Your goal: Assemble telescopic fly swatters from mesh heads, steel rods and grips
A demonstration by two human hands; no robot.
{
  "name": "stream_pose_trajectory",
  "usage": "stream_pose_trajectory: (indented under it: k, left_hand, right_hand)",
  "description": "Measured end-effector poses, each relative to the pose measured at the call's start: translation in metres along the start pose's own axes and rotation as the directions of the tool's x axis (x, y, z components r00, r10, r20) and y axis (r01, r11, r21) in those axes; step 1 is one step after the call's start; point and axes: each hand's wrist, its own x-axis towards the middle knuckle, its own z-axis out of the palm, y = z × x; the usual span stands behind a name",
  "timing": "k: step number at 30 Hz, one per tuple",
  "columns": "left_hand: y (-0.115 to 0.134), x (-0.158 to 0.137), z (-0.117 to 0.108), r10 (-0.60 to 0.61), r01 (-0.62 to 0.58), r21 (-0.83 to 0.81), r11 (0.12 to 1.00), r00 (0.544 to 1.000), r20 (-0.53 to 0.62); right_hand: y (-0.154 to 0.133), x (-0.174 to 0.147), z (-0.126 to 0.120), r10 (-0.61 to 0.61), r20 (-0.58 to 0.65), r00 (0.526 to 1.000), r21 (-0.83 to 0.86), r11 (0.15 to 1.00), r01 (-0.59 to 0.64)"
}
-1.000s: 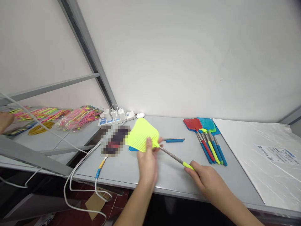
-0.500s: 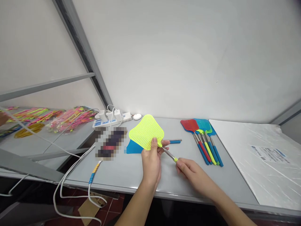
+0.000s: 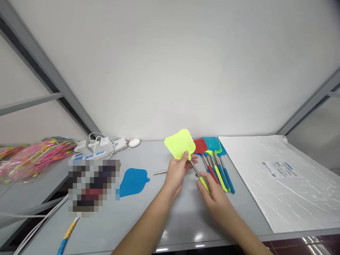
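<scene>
A yellow-green fly swatter (image 3: 180,143) with a perforated head and a thin metal shaft is held up above the table. My left hand (image 3: 175,173) is closed on its neck, thumb pressed on the base of the head. Around the yellow-green grip lies my right hand (image 3: 216,196), thumb on one side and fingers on the other, loosely curled. A blue swatter head (image 3: 134,181) rests flat to the left. Partly hidden behind my left hand is a metal rod (image 3: 160,172). Just beyond my hands sits a pile of fly swatters (image 3: 219,170) in red, blue and green.
A large white plastic-wrapped package (image 3: 268,202) covers the table's right side. At the back left are a power strip (image 3: 101,152) with chargers and a white round object (image 3: 134,142). Colourful bagged items (image 3: 53,156) lie farther left, behind a metal frame post (image 3: 50,74).
The swatter has moved right, closer to the pile, as my view turned. My right hand has shifted from the end of the shaft to around the grip, which now shows. The blue head is uncovered.
</scene>
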Motion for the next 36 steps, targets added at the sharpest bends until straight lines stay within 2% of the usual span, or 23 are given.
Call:
stream_pose_trajectory:
  k: [1,3,5,7,10,13,15,17,19,22,25,28,30,31,33,36]
  left_hand:
    - [-0.004,0.005,0.004,-0.027,0.026,0.039,0.999,0.999,0.04]
    - [-0.011,0.013,0.009,-0.045,0.032,0.151,0.988,0.995,0.089]
    - [-0.011,0.016,0.006,-0.008,-0.018,0.261,0.965,0.995,0.098]
    - [-0.004,0.017,-0.007,0.05,-0.074,0.318,0.945,0.995,0.083]
    - [0.018,0.016,-0.042,0.153,-0.145,0.369,0.918,0.988,0.007]
    - [0.041,0.011,-0.086,0.284,-0.246,0.541,0.804,0.959,0.014]
    - [0.051,0.004,-0.111,0.334,-0.246,0.596,0.764,0.942,-0.04]
    - [0.053,-0.006,-0.128,0.384,-0.244,0.637,0.731,0.919,-0.088]
    - [0.05,-0.019,-0.134,0.44,-0.276,0.661,0.697,0.893,-0.091]
    - [0.038,-0.037,-0.128,0.498,-0.381,0.7,0.603,0.866,0.042]
    - [0.026,-0.048,-0.118,0.464,-0.434,0.828,0.355,0.851,0.248]
    - [0.017,-0.052,-0.112,0.371,-0.377,0.921,0.097,0.873,0.318]
    - [0.012,-0.053,-0.109,0.325,-0.329,0.944,-0.005,0.893,0.312]
    - [0.011,-0.055,-0.108,0.305,-0.313,0.949,-0.04,0.901,0.31]
    - [0.011,-0.057,-0.106,0.272,-0.303,0.949,-0.09,0.909,0.316]
    - [0.015,-0.063,-0.106,0.274,-0.302,0.947,-0.114,0.906,0.322]
  right_hand:
    - [0.004,0.003,-0.006,-0.042,-0.09,0.995,-0.166,0.986,0.026]
    - [0.012,0.011,-0.022,-0.071,-0.209,0.975,-0.401,0.916,-0.019]
    - [0.02,0.019,-0.039,-0.054,-0.29,0.955,-0.544,0.831,-0.118]
    - [0.024,0.029,-0.055,-0.024,-0.344,0.939,-0.648,0.729,-0.219]
    - [0.023,0.044,-0.07,0.017,-0.366,0.93,-0.739,0.602,-0.302]
    - [0.018,0.056,-0.07,0.007,-0.338,0.941,-0.789,0.543,-0.287]
    - [0.016,0.062,-0.065,-0.008,-0.315,0.949,-0.824,0.498,-0.269]
    - [0.017,0.065,-0.06,-0.011,-0.308,0.951,-0.854,0.444,-0.271]
    - [0.019,0.064,-0.056,-0.011,-0.304,0.952,-0.874,0.401,-0.275]
    - [0.02,0.061,-0.054,-0.013,-0.3,0.954,-0.886,0.373,-0.274]
    - [0.01,0.062,-0.046,-0.047,-0.307,0.951,-0.885,0.381,-0.267]
    - [-0.01,0.072,-0.023,-0.134,-0.199,0.971,-0.896,0.427,-0.125]
    - [-0.023,0.083,-0.001,-0.179,-0.008,0.984,-0.89,0.45,0.074]
    - [-0.028,0.089,0.011,-0.188,0.111,0.976,-0.874,0.45,0.186]
    - [-0.033,0.098,0.032,-0.184,0.33,0.926,-0.814,0.442,0.377]
    - [-0.032,0.106,0.051,-0.161,0.489,0.857,-0.737,0.449,0.505]
